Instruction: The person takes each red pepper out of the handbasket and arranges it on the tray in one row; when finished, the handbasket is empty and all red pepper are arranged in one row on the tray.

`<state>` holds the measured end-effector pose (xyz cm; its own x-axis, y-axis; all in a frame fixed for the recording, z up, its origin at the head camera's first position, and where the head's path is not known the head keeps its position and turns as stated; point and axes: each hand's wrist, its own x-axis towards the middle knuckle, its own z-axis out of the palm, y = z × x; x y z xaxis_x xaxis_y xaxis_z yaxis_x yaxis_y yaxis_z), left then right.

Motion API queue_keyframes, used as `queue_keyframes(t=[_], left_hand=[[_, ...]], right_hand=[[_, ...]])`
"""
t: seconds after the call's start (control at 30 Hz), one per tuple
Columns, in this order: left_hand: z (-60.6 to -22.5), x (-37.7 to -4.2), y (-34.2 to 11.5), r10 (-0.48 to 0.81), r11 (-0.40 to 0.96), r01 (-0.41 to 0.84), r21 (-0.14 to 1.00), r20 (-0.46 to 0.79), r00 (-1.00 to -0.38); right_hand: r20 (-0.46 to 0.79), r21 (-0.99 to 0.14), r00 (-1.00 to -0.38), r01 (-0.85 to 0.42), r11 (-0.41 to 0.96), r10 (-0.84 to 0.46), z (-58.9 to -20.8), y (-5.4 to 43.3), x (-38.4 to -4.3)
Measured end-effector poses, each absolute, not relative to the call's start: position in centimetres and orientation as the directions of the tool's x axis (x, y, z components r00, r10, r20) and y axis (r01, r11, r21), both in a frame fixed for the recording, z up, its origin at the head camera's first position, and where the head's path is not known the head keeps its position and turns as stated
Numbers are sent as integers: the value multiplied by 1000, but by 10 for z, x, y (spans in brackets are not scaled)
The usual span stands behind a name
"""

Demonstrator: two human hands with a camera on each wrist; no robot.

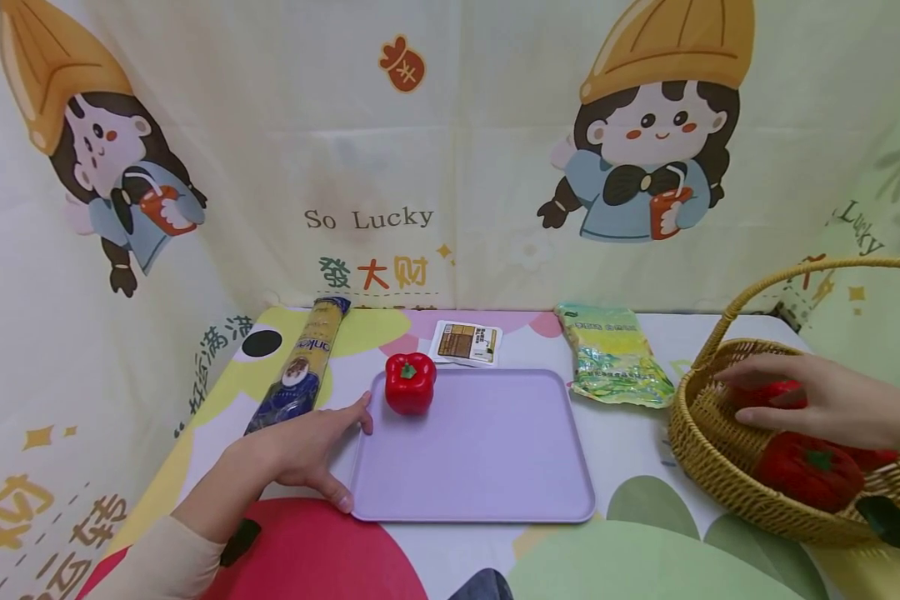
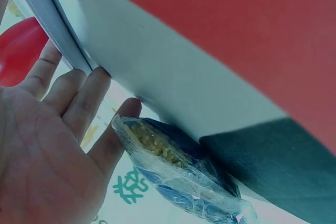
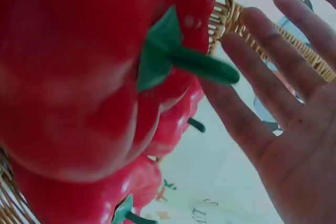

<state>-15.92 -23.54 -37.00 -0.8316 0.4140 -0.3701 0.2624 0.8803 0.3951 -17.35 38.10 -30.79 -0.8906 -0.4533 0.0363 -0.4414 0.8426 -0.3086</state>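
Observation:
A lavender tray lies on the table with a red bell pepper standing near its far left corner. My left hand rests along the tray's left edge, thumb by the near corner and fingers spread. In the left wrist view, its fingertips are right at the tray's rim. Over the wicker basket at the right hovers my right hand, fingers extended and holding nothing. Several red peppers with green stems fill that basket; the right wrist view shows the open palm beside them.
A blue and yellow pack of pasta lies left of the tray, close to my left hand. Behind the tray is a small white packet. A green and yellow bag sits between tray and basket. The basket's tall handle arches upward.

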Motion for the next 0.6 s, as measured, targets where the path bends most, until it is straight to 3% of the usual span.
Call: queue_keyframes(t=[0.17,0.4,0.6], left_hand=[[-370,-159,-235,418,879,267,396,-366,-832],[-370,-158,-236,415,880,264,395,-370,-831],[-370,-159,-236,414,878,254,406,-375,-830]], right_hand=[[-46,-358,-892,-406,841,-450,-309,388,-172],[-138,-264,-909,-349,899,-394,-305,395,-173],[-232,-308,-891,-313,899,-390,-304,404,-175]])
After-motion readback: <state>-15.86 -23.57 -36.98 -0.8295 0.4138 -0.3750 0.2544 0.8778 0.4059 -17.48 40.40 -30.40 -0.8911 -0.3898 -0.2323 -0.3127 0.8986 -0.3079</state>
